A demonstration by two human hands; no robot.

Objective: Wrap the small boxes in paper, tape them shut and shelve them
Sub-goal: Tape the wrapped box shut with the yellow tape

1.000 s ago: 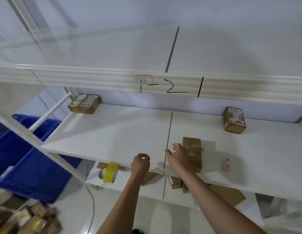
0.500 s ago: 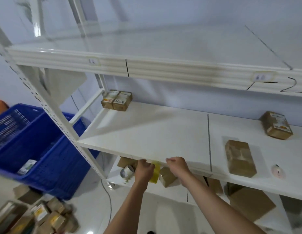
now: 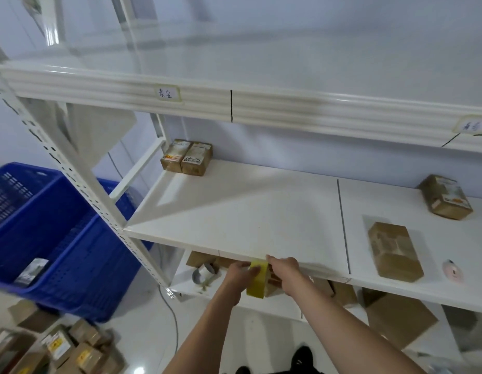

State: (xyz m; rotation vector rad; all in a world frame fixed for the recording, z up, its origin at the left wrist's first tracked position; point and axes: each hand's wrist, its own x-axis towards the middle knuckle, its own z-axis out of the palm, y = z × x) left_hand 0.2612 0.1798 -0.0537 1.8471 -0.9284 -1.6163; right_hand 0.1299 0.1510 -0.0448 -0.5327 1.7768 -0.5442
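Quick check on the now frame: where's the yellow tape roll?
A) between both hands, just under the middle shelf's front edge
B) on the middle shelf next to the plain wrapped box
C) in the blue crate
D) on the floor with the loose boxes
A: the yellow tape roll sits between the left hand and the right hand, just below the front edge of the middle shelf.

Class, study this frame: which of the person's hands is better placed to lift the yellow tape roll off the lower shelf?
Probably the left hand: its fingers already rest on the yellow tape roll. The right hand sits beside the roll, partly under the shelf edge.
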